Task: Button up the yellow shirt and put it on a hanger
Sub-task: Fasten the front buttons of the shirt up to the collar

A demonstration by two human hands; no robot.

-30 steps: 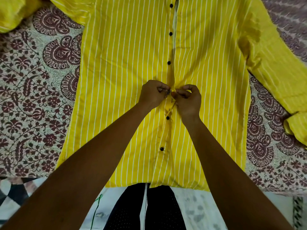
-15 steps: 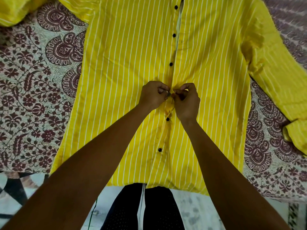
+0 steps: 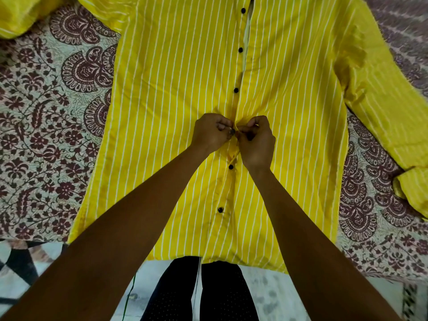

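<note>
Head camera, looking down: a yellow shirt [image 3: 173, 112] with white stripes lies face up and flat on a maroon-printed bedsheet [image 3: 46, 135], collar end far, hem at the bed's near edge. The left hand [image 3: 213, 133] and right hand [image 3: 256, 140] meet at the shirt's middle. The curled fingers and thumb of each pinch the cloth of the placket [image 3: 228, 188] from either side, fingertips almost touching.

Compared with half a second ago, both hands keep the same spot and the same pinch. A small fold of cloth remains just below them, and the view has barely shifted.

Five black buttons [image 3: 236, 90] show along the placket: three beyond the hands, two nearer the hem. The two near ones look fastened. By the two farthest, the front edges stand apart, showing a pale strip. What lies between the fingertips is too small to tell.

Two sleeves spread out. One runs down the right side to its cuff [image 3: 407, 188]; the other is bunched at the far left corner.

Two legs [image 3: 227, 295] in dark dotted cloth stand near the hem, with one thin green cord [image 3: 129, 295] hanging to their left.
</note>
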